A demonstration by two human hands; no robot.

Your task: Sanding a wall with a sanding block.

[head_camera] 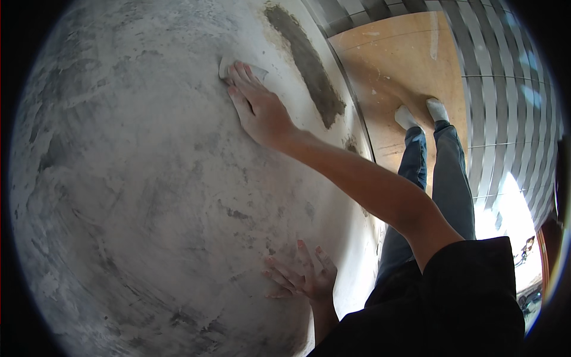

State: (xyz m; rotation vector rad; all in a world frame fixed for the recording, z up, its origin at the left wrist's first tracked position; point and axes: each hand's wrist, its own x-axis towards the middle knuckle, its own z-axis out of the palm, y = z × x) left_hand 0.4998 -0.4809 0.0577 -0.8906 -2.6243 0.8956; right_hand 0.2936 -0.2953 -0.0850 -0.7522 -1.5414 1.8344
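Note:
My right hand (263,109) reaches across to the upper part of the view and presses a pale, thin sheet (227,68), possibly sandpaper, flat against a plastered wall (156,147). The sheet's edges curl out past my fingertips. Grey patches and smears mottle the wall's whitish surface. Lower in the view, my left hand (308,276) rests on the same wall with its fingers spread and nothing in them. A long dark grey rough patch (310,62) lies beyond my right hand, near the wall's foot.
My feet in white socks (421,114) stand on a wooden board (401,53) marked with pale specks. Around it runs a grey striped floor covering (499,111). Bright light falls at the lower right, where a few unclear objects (531,299) stand.

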